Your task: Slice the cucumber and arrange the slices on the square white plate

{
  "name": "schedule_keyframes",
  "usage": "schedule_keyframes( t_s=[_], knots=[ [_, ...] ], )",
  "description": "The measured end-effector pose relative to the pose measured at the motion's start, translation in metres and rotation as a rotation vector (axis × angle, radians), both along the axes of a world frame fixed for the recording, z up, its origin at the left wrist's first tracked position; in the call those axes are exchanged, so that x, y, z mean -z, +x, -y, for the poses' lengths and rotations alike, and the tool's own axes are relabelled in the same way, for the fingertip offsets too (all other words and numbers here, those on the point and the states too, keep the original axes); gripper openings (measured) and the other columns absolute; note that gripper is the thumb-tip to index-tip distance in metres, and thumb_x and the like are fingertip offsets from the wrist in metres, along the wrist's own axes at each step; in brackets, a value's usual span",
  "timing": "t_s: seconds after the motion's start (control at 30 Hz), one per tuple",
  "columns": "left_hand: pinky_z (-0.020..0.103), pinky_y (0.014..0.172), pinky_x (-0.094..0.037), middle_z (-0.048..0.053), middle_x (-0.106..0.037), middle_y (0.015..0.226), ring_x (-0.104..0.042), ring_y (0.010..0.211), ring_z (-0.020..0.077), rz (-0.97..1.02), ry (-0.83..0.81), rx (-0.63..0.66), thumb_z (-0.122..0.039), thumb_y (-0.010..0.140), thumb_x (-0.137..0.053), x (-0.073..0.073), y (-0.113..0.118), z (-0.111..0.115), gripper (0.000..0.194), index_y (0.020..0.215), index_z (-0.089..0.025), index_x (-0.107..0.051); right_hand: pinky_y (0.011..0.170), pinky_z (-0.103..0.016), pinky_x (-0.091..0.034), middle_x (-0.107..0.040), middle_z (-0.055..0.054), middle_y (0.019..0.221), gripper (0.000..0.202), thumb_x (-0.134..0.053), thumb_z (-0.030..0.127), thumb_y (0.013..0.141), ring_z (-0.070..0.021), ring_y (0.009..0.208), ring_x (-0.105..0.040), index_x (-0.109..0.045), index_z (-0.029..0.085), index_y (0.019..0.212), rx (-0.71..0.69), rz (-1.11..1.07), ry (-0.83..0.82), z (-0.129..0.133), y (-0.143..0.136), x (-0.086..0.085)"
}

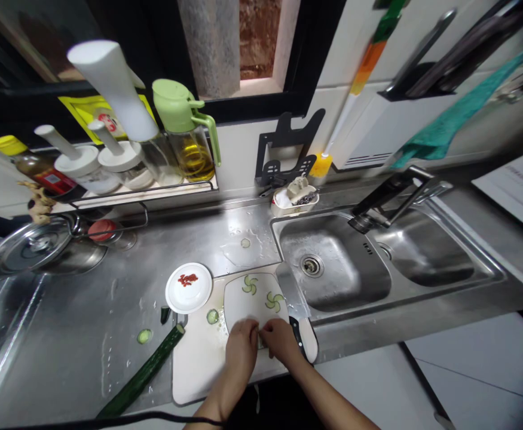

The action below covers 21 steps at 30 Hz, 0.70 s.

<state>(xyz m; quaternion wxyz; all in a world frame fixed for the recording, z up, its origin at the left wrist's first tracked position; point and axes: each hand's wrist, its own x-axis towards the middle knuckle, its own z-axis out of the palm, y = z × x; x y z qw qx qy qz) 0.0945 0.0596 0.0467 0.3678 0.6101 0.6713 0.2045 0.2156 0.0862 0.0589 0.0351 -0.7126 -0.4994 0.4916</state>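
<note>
My left hand (244, 340) and my right hand (279, 337) meet over the near edge of a white square plate (254, 304). Both have their fingers pinched together, and what lies between them is too small and hidden to make out. Farther back on the plate, cucumber slices form two pinwheels (250, 285). The plate rests on a white cutting board (198, 370). Right of it lies a cleaver (293, 289) with a black handle, close to my right wrist. A cucumber slice (213, 316) sits on the board to the left.
A long cucumber (144, 373) touches the board's left side. Behind it is a small round plate (188, 304) with red bits. Other cucumber pieces (144, 336) lie on the steel counter. A double sink (333, 263) is at the right; an oil jug (189, 143) and jars stand on a shelf.
</note>
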Motion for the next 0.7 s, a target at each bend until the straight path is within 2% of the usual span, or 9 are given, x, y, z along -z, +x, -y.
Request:
schedule_keyframes(
  t_s=[0.1, 0.2, 0.33, 0.43, 0.57, 0.7],
  knots=[
    [0.034, 0.078, -0.045, 0.008, -0.067, 0.088, -0.060, 0.087, 0.0220, -0.069, 0.028, 0.034, -0.016, 0.086, -0.043, 0.002, 0.001, 0.002, 0.025, 0.094, -0.018, -0.066, 0.047, -0.022, -0.037, -0.058, 0.001, 0.046, 0.021, -0.052, 0.019, 0.074, -0.0118, 0.041, -0.055, -0.056, 0.020, 0.054, -0.069, 0.047, 0.040, -0.001, 0.000, 0.000],
    [0.035, 0.078, -0.044, 0.008, -0.065, 0.086, -0.057, 0.088, 0.0230, -0.136, 0.055, 0.041, -0.015, 0.085, -0.044, 0.001, 0.001, 0.003, 0.023, 0.096, -0.018, -0.065, 0.054, -0.024, -0.038, -0.063, -0.002, 0.054, 0.019, -0.054, 0.020, 0.077, -0.0142, 0.052, -0.060, -0.058, 0.020, 0.059, -0.133, 0.089, 0.094, 0.000, 0.002, -0.003],
    [0.035, 0.079, -0.044, 0.008, -0.063, 0.090, -0.055, 0.089, 0.0223, -0.161, 0.106, 0.033, -0.015, 0.085, -0.046, -0.001, 0.000, 0.004, 0.021, 0.099, -0.018, -0.063, 0.064, -0.027, -0.039, -0.067, -0.006, 0.072, 0.011, -0.054, 0.018, 0.080, -0.0184, 0.072, -0.063, -0.063, 0.018, 0.074, -0.213, 0.120, 0.169, 0.006, 0.008, -0.011],
    [0.035, 0.079, -0.044, 0.007, -0.062, 0.092, -0.054, 0.091, 0.0219, -0.155, 0.151, 0.039, -0.016, 0.086, -0.047, 0.001, -0.001, 0.005, 0.020, 0.100, -0.018, -0.062, 0.069, -0.027, -0.039, -0.066, -0.006, 0.082, 0.016, -0.049, 0.013, 0.085, -0.0178, 0.079, -0.060, -0.063, 0.018, 0.085, -0.350, 0.129, 0.305, 0.016, 0.013, -0.013],
    [0.035, 0.079, -0.044, 0.006, -0.060, 0.086, -0.054, 0.087, 0.0207, -0.172, 0.216, 0.081, -0.014, 0.086, -0.049, 0.005, -0.001, 0.005, 0.016, 0.087, -0.018, -0.064, 0.075, -0.027, -0.040, -0.061, -0.005, 0.086, 0.020, -0.049, 0.006, 0.085, -0.0176, 0.085, -0.055, -0.065, 0.019, 0.085, -0.550, 0.161, 0.545, 0.028, 0.019, -0.006],
    [0.034, 0.077, -0.046, 0.006, -0.061, 0.083, -0.054, 0.085, 0.0198, -0.188, 0.273, 0.109, -0.013, 0.086, -0.049, 0.007, -0.003, 0.007, 0.018, 0.085, -0.018, -0.066, 0.079, -0.029, -0.042, -0.061, -0.005, 0.085, 0.021, -0.053, 0.004, 0.083, -0.0188, 0.087, -0.052, -0.065, 0.019, 0.090, -0.561, 0.170, 0.666, 0.034, 0.021, 0.004]
  ],
)
